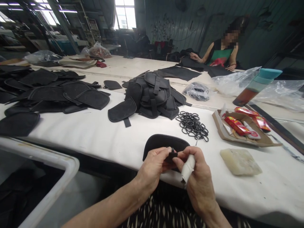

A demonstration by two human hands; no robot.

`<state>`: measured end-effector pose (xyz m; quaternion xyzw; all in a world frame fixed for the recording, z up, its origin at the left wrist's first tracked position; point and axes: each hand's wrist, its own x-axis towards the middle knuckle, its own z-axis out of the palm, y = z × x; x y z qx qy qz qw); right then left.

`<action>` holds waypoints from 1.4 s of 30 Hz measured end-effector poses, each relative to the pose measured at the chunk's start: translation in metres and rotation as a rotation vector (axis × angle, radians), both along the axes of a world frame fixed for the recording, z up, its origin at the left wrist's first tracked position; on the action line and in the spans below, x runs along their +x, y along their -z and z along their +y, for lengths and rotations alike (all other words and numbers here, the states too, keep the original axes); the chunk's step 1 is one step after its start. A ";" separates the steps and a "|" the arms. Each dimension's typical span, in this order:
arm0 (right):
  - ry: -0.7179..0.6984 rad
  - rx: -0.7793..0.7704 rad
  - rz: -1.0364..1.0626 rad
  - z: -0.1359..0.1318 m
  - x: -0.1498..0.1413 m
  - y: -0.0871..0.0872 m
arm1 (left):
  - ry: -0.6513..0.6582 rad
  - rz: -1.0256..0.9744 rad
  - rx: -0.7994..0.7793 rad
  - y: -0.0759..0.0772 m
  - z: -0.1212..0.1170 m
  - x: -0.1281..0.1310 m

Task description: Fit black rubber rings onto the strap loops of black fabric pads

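Note:
At the table's near edge lies a black padded fabric piece (163, 141) with a curved, piped rim. My left hand (155, 160) pinches a short black strap (173, 154) on it between thumb and fingers. Tucked in my right hand (198, 172) is an awl (188, 169) with a pale wrapped handle, its thin metal shaft pointing up and away. The right thumb and forefinger also meet the strap's end; my fingers hide part of it. Just beyond the awl's tip is a heap of black oval rings (193, 125).
Similar black pieces form a pile (152, 95) ahead and another (54, 91) at left. An open carton (247, 142) with red boxes and a yellowish block (240, 162) stand at right, a tilted blue-lidded bottle (257, 85) behind. A white bin (71, 163) is at near left; a co-worker (222, 52) handles dark fabric opposite.

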<state>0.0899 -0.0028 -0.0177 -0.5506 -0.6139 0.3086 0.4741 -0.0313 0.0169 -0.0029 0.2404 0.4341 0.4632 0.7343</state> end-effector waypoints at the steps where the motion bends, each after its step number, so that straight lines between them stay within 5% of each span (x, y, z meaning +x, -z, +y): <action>1: 0.009 -0.006 0.003 0.000 -0.002 -0.002 | -0.003 0.001 0.018 -0.001 -0.002 0.002; 10: 0.064 -0.070 0.061 -0.002 -0.011 -0.004 | -0.177 -0.070 -0.030 0.002 -0.017 0.011; 21: 0.062 -0.137 0.157 -0.002 -0.008 -0.001 | -0.183 0.102 0.129 0.014 -0.030 0.015; 32: 0.034 -0.168 0.147 -0.001 -0.009 -0.003 | -0.235 0.160 0.074 0.013 -0.030 0.021; 39: 0.019 -0.061 -0.012 -0.006 -0.009 -0.004 | -0.202 0.104 0.101 0.011 -0.025 0.017; 42: 0.011 0.122 -0.103 -0.010 -0.001 -0.005 | -0.193 0.063 0.105 0.010 -0.025 0.014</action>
